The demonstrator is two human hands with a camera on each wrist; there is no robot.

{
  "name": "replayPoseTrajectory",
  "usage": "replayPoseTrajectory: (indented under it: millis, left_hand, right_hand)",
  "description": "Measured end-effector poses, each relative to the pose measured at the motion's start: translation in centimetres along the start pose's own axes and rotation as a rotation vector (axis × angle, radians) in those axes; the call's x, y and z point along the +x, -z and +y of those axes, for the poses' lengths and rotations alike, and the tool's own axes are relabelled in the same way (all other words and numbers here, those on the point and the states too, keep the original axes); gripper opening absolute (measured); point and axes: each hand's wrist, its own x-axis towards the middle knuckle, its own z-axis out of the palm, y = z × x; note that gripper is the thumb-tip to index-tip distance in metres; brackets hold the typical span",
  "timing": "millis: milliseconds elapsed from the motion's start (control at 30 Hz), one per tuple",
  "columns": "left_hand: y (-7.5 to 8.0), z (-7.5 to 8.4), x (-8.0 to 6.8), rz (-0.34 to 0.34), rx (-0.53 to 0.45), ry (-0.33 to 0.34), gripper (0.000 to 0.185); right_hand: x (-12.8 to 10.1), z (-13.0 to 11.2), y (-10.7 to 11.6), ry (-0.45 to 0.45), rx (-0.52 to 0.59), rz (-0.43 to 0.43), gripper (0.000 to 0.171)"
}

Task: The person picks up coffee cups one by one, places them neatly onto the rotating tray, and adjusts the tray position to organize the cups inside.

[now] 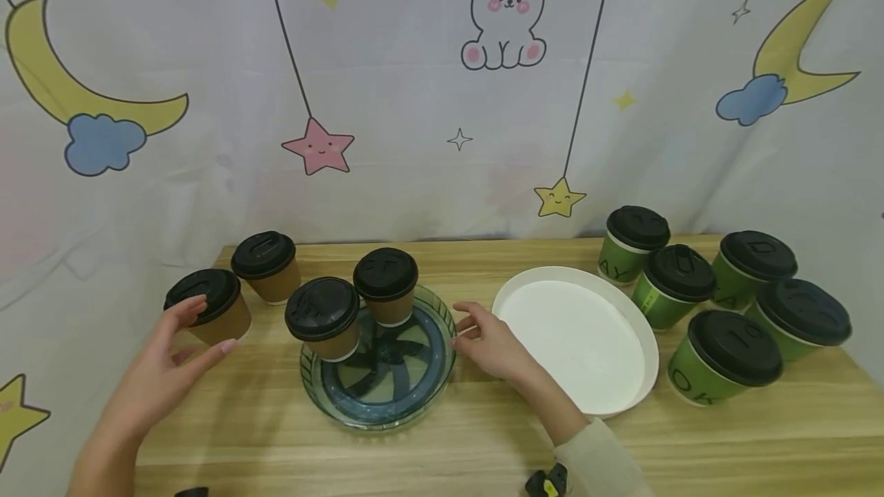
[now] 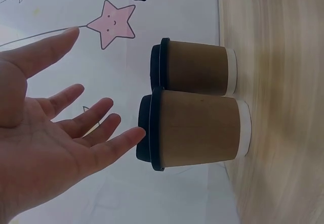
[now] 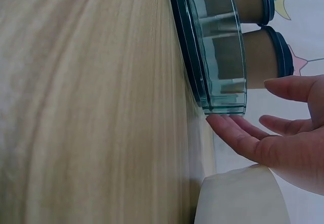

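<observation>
Four brown paper cups [image 1: 324,319] stand on wood, two inside one ribbed glass dish [image 1: 394,393]; five green cups [image 1: 721,359] neighbour one round white tray [image 1: 576,336]. Left hand [image 1: 166,366] and right hand [image 1: 493,343] are loose-fingered, grasping nothing

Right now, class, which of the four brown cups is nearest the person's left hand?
The leftmost brown cup, right by the left hand. Another brown cup stands farther back; the other two stand in the glass dish.

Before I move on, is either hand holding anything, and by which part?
Nothing is held: the left hand is near a brown cup, the right hand at the edge of the glass dish, possibly touching it.
</observation>
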Motion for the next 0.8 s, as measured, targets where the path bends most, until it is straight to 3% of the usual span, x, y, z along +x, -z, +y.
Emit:
replayPoseTrajectory:
  millis: [333,800]
  left_hand:
    - [0.2,-0.3,0.8,-0.021,-0.048,0.027,0.074]
    - [0.5,-1.2,1.6,-0.034,-0.059,0.057,0.075]
  right_hand:
    - [-0.1,-0.1,-0.1,0.011,0.044,-0.014,0.056]
    - [0.1,-0.1,0.0,0.008,0.003,0.003,0.051]
